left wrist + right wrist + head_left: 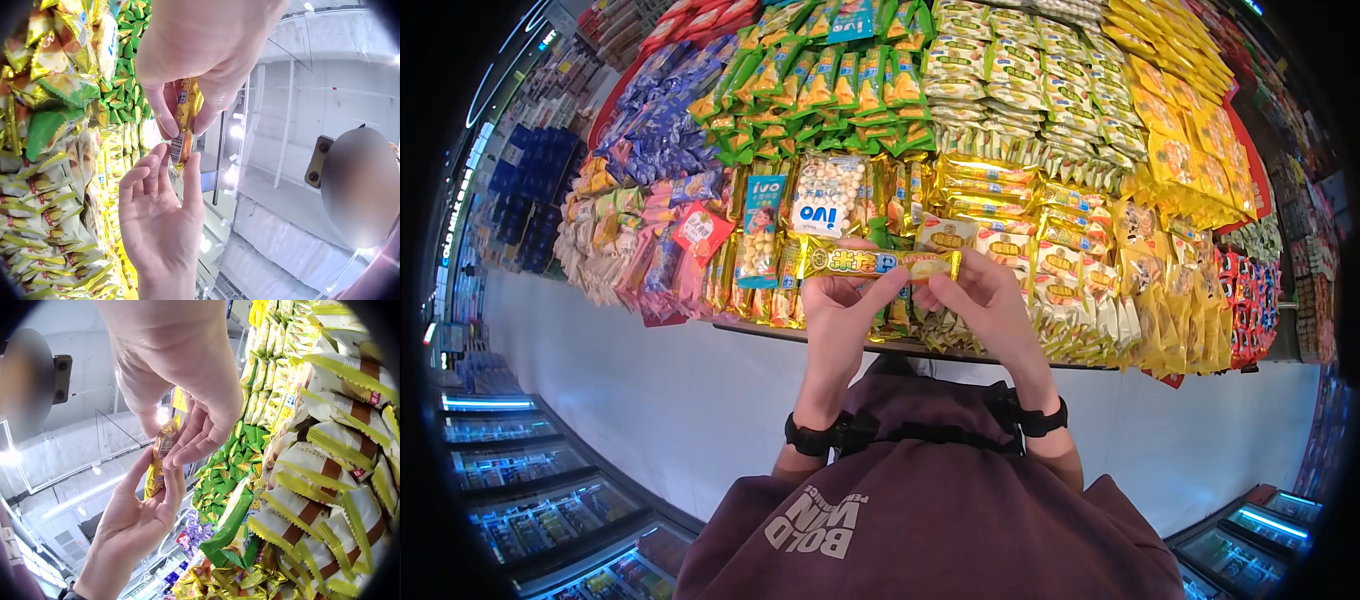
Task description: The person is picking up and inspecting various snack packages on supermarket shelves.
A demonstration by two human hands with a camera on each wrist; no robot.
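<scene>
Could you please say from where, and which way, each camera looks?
Head: head-worn, facing forward and down at packet and snacks; left hand, right hand and shirt show.
Left wrist: on that wrist, facing left hand's work; both hands and head show.
Right wrist: on that wrist, facing right hand's work; both hands and head show.
Wrist views share packet and ceiling.

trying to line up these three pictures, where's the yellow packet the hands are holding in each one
Head: yellow packet just above the middle, running sideways between the left hand and right hand.
Left wrist: yellow packet just above and left of the middle.
Right wrist: yellow packet left of the middle.
Shared landmark: green packets, above, left and right of it respectively.
</scene>
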